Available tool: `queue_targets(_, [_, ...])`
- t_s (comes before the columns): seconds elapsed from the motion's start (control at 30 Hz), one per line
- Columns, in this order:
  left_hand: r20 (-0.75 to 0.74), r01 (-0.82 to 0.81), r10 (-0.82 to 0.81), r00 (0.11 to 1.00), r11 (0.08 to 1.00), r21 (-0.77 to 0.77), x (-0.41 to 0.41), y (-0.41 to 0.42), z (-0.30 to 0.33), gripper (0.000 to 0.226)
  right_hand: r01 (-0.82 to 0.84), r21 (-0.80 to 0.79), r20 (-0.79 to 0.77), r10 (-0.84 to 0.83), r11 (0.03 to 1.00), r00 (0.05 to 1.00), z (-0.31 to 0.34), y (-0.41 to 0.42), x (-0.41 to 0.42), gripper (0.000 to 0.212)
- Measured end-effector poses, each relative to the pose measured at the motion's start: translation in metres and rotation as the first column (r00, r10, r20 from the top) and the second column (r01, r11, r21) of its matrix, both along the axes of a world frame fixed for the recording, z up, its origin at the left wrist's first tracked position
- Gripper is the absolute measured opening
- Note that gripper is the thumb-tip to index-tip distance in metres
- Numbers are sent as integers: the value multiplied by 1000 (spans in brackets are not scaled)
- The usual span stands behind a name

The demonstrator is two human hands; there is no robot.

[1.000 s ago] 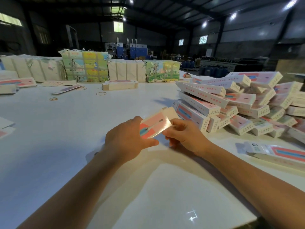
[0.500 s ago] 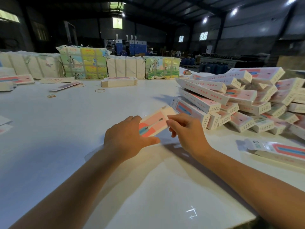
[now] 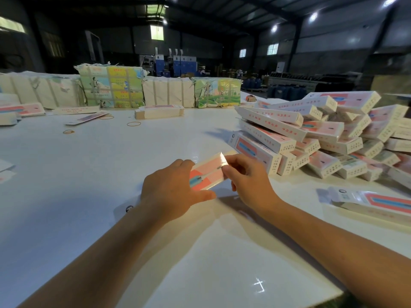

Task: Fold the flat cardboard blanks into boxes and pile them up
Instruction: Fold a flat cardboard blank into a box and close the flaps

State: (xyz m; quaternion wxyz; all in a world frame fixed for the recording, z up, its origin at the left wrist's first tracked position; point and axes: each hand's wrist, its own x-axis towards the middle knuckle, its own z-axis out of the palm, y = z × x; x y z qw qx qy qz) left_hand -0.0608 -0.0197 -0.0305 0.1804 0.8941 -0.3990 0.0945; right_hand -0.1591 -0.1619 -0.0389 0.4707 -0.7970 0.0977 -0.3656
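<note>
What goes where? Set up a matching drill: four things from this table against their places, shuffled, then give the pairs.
Things:
1. box
2. pile of folded boxes
3. rubber band
4. stack of flat blanks

Places:
A. heaped at the right of the table
B. held in both hands
C. beside the wrapped bundles at the far edge
D. loose on the bare tabletop

Pairs: 1-B, 2-A, 3-D, 4-C

Open white worktop [image 3: 100,174] left and near; right blocked by heaped pink-and-cream folded cardboard boxes [image 3: 311,138], far edge by wrapped paper bundles [image 3: 111,87].
</note>
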Motion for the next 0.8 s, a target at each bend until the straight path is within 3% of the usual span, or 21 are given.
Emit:
queue_targets(0.17, [28, 16, -16, 999, 1000, 7, -3, -1, -1, 71, 38, -106, -86, -47, 994, 995, -1, 1, 0, 19])
queue_targets(0.33, [6, 11, -11, 1000, 1000, -14, -4, 0, 3, 79, 33, -248, -62, -50, 968, 997, 4, -1, -4, 14])
queue_targets(0.4, [-14, 4, -5, 1000, 998, -57, -4, 2, 4, 79, 156, -248, 17, -156, 956, 988, 8, -7, -5, 33])
queue_targets(0.47, [-27, 8, -11, 1000, 995, -100, -5, 3, 5, 76, 186, -80, 2, -186, 979, 983, 11, -15, -4, 76])
queue_targets(0.5, [-29, 17, -20, 999, 995, -102, -5, 3, 5, 78, 99, 101, -36, -96, 990, 995, 11, -17, -3, 87])
queue_targets(0.53, [-32, 33, -36, 999, 995, -91, -6, 3, 4, 81, -57, 340, -29, 71, 939, 997, 13, -16, -3, 85])
queue_targets(0.6, [-43, 65, -68, 997, 996, -63, -9, 2, 4, 89, -328, 727, 105, 375, 603, 921, 14, -16, -2, 50])
queue_targets(0.63, [-47, 72, -75, 996, 996, -55, -9, 2, 4, 90, -362, 787, 158, 404, 499, 901, 15, -17, -1, 34])
queue_targets(0.67, [-47, 72, -75, 996, 996, -51, -9, 2, 4, 89, -360, 793, 165, 395, 491, 904, 15, -18, -1, 26])
queue_targets(0.73, [-35, 64, -66, 997, 997, -47, -9, 3, 4, 81, -333, 684, 133, 339, 649, 931, 13, -19, -1, 16])
queue_targets(0.8, [-26, 46, -47, 999, 998, -49, -10, 1, 3, 75, -211, 320, 1, 222, 924, 975, 8, -13, -1, 11])
